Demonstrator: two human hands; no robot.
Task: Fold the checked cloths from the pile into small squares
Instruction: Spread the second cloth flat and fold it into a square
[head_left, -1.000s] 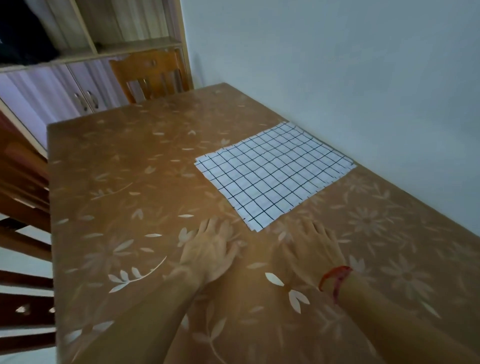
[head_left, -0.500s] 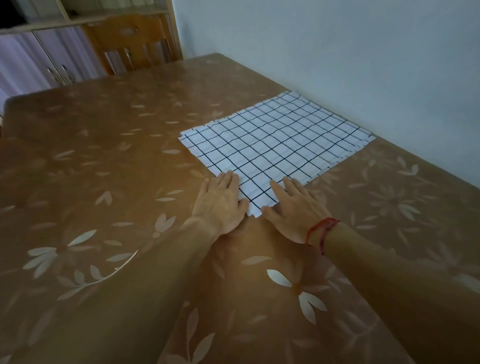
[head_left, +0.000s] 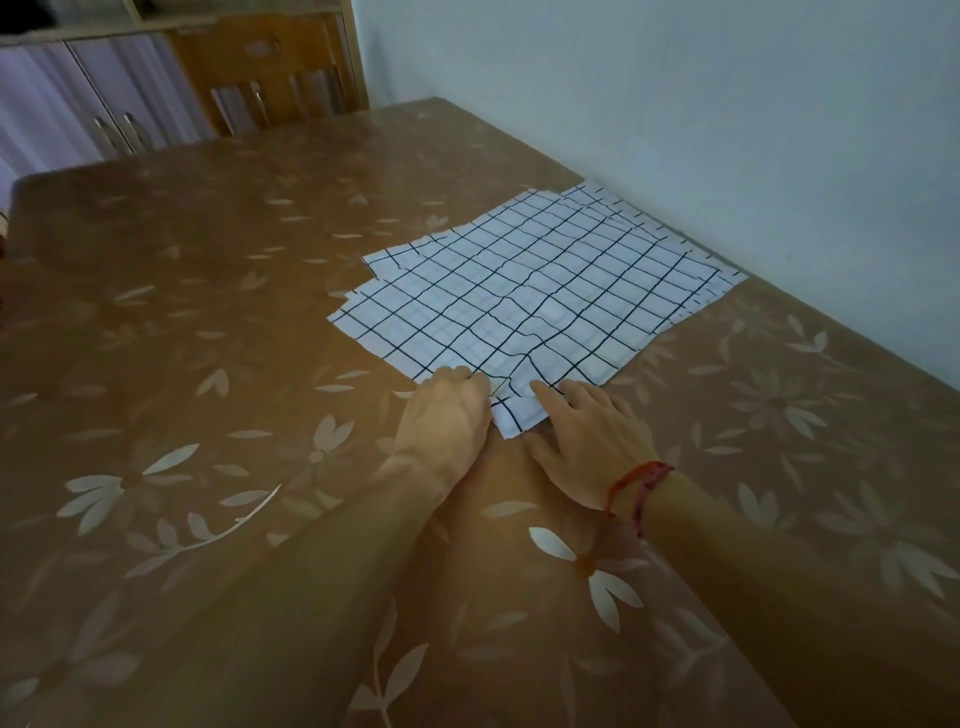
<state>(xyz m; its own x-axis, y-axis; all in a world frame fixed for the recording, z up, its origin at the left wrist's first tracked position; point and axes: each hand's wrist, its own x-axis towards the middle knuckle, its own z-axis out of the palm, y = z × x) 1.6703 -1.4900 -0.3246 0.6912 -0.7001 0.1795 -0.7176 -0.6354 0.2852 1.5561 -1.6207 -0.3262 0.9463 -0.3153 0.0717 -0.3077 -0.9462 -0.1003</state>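
Checked cloths (head_left: 545, 291) lie in a flat pile on a big brown table (head_left: 208, 364) with pale flowers and leaves on its cover; the pile sits on the far right part of the table, close to the plain pale wall (head_left: 675, 104); past the far end of the table stands a cupboard (head_left: 62, 104) with light doors and thin handles, and a wooden chair (head_left: 270, 67) is just beside it; the cloths are white with thin dark lines, and their edges do not line up, so a few layers peek out at the left side and the far side; the top cloth (head_left: 467, 322) has small wrinkles near its closest corner; both hands are at that corner; the left hand (head_left: 447, 421) has its fingers curled down at the cloth's edge, and the tips are hidden, so I cannot tell if it pinches the cloth; the right hand (head_left: 592, 441) lies flat with straight fingers on the corner; a red string (head_left: 636, 483) is tied round the right wrist.
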